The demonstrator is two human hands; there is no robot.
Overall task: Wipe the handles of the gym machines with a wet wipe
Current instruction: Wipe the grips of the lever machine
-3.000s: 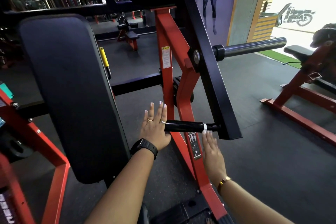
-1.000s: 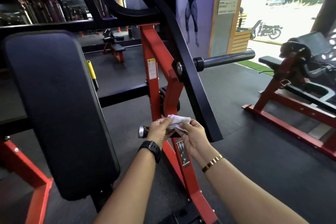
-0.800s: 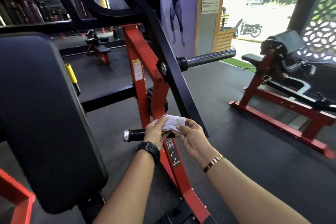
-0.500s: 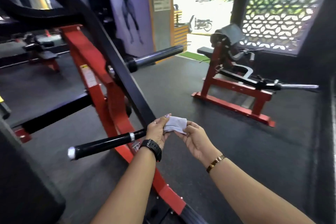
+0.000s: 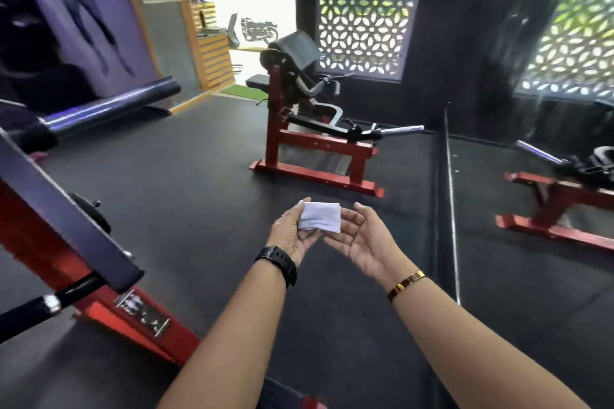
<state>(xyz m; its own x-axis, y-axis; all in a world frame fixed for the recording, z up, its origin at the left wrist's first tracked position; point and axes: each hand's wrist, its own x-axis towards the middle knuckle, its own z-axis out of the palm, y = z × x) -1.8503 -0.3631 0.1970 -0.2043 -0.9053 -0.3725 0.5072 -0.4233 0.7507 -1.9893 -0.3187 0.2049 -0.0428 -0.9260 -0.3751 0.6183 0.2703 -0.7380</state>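
Note:
A folded white wet wipe (image 5: 320, 217) is in front of me at mid-height. My left hand (image 5: 292, 232) pinches its left edge between thumb and fingers. My right hand (image 5: 362, 241) is palm-up beside it, fingers relaxed under the wipe's right side. The black handle (image 5: 43, 305) of the red and black machine (image 5: 99, 302) sticks out at the lower left, well apart from both hands. A second red machine (image 5: 315, 156) with a chrome handle bar (image 5: 395, 130) stands ahead on the floor.
A thick weight peg (image 5: 109, 106) juts out at the upper left. A mirror (image 5: 531, 176) on the right wall reflects the far machine. Black rubber floor (image 5: 199, 183) lies between the two machines. An open doorway is at the back.
The view has swung right, away from the first machine, whose handle now lies at the far lower left. My right hand has let go of the wipe and opened beneath it.

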